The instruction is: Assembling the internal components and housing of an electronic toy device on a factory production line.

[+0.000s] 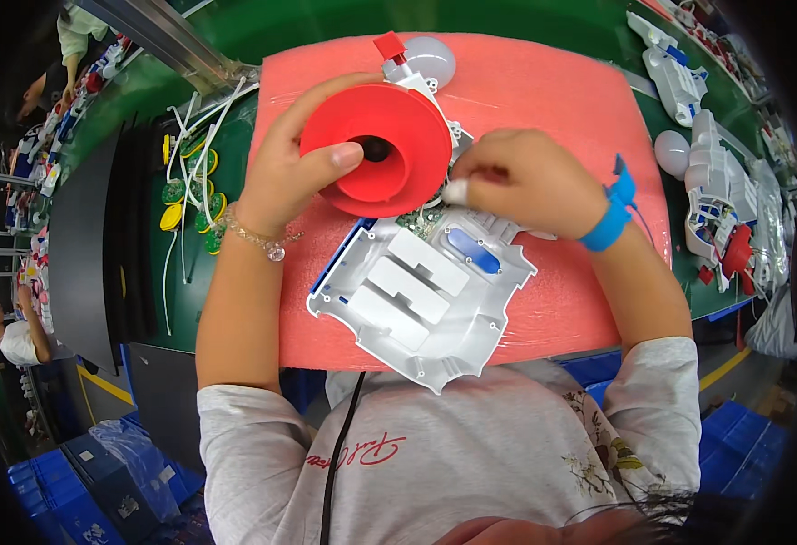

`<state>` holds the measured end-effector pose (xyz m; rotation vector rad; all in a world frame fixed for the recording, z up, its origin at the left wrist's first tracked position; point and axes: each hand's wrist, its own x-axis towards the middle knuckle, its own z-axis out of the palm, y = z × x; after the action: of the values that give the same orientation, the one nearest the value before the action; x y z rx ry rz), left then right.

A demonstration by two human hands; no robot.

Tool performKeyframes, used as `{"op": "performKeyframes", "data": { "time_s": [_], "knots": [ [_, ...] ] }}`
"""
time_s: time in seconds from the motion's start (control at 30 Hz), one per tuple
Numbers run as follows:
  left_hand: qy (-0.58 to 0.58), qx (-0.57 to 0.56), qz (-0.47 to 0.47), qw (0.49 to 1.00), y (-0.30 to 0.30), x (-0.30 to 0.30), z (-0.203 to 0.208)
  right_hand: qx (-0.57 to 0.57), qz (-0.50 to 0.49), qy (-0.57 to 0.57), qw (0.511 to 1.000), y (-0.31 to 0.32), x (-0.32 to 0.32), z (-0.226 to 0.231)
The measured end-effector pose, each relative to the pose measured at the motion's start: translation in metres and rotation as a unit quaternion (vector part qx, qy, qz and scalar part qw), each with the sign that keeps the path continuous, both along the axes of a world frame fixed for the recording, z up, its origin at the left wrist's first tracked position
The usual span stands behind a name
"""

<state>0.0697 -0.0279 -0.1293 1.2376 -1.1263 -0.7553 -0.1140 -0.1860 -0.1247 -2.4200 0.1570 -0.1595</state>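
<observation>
My left hand (282,177) grips a red funnel-shaped plastic part (424,118), with the thumb over its rim and the wide opening facing up. Right beside it, my right hand (539,186) is closed with its fingertips together, and a white cover sits on one fingertip. What those fingers hold, if anything, is hidden. Below both hands lies a white plastic housing shell (471,336), open side up, with blue inserts and a partly visible circuit board (424,221). Beyond the funnel part are a small red square piece (389,47) and a white dome (431,62).
A pink foam mat (589,309) covers the work area. To its left lie white cables and several yellow-and-green round boards (206,162). On the right are more white housings (675,82), another dome (672,153) and a red part (739,254). Other people sit at the far left.
</observation>
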Motion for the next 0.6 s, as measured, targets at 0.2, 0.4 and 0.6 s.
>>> {"op": "performKeyframes", "data": {
  "time_s": [0.2,0.4,0.6],
  "knots": [
    [0.051,-0.006,0.017,0.999,-0.002,-0.005,0.007,-0.026,-0.066,0.066,0.995,-0.008,0.001,0.004],
    [0.021,0.004,0.036,0.999,0.0,-0.011,0.008,0.219,-0.028,0.01,0.975,0.008,-0.006,0.011],
    [-0.008,-0.002,0.041,0.999,0.001,-0.018,0.014,0.227,-0.035,0.15,0.962,0.018,0.003,0.019]
  ]
}}
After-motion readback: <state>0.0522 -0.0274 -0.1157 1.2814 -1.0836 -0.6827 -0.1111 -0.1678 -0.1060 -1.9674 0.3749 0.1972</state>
